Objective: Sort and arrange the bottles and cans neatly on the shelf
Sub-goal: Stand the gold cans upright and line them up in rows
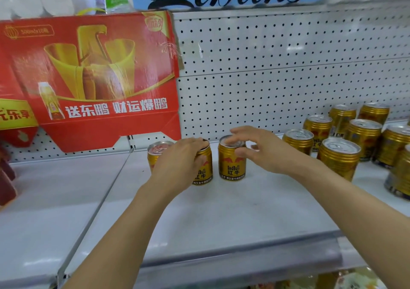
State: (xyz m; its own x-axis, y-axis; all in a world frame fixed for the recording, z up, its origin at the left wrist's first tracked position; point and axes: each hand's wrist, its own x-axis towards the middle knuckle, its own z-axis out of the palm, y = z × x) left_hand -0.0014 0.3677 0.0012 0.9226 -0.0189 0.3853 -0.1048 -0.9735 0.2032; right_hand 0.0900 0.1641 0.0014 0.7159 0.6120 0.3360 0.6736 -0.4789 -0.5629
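Note:
Three gold Red Bull cans stand in a row on the white shelf [221, 211]. My left hand [177, 162] curls over the top and side of the middle can [204, 171] and grips it. It partly hides the left can [158, 150] behind it. My right hand [264, 150] reaches in from the right. Its fairly straight fingers touch the lid of the right can [231, 164], and the thumb hangs beside the can without closing on it. All three cans are upright and close together.
Several more gold cans [339, 155] stand in a loose cluster at the right of the shelf. A red cardboard drinks box [93, 77] leans on the pegboard back wall [266, 66] at left. A metal seam [104, 197] divides two shelf boards.

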